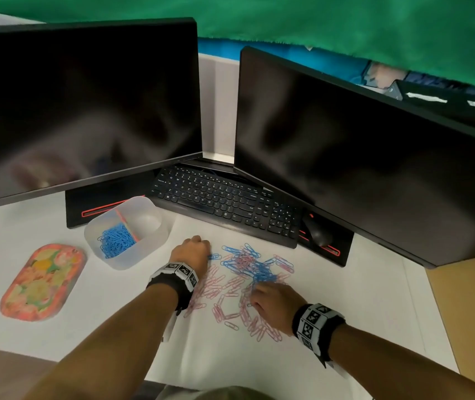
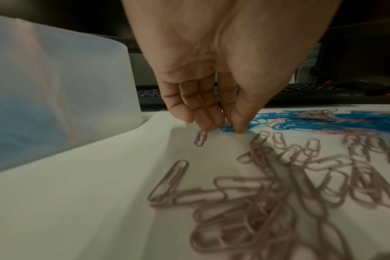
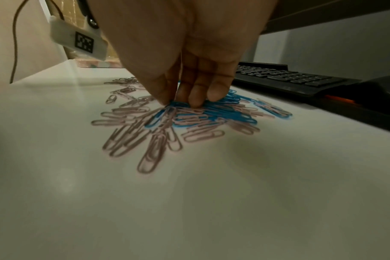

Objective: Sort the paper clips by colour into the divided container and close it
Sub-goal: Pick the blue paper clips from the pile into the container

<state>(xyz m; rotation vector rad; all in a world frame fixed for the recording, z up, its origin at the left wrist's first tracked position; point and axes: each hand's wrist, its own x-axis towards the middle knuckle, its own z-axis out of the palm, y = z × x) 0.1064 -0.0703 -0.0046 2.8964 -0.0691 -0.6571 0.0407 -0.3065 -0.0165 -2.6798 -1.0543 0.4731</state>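
Note:
Pink paper clips (image 1: 232, 295) and blue paper clips (image 1: 255, 265) lie mixed on the white desk. The translucent divided container (image 1: 155, 238) stands at the left; its near compartment holds blue clips (image 1: 116, 241), its far compartment looks empty. My left hand (image 1: 193, 251) (image 2: 228, 127) reaches down at the pile's left edge, thumb and fingertips pinching a blue clip (image 2: 227, 129). My right hand (image 1: 271, 303) (image 3: 178, 103) sits on the pile's near right side, thumb and fingers closing on a bunch of blue clips (image 3: 178, 104).
A floral oval lid (image 1: 42, 281) lies left of the container. A black keyboard (image 1: 224, 203) and mouse (image 1: 318, 233) sit just behind the pile, under two dark monitors (image 1: 86, 111). A brown surface (image 1: 467, 313) borders the desk at right.

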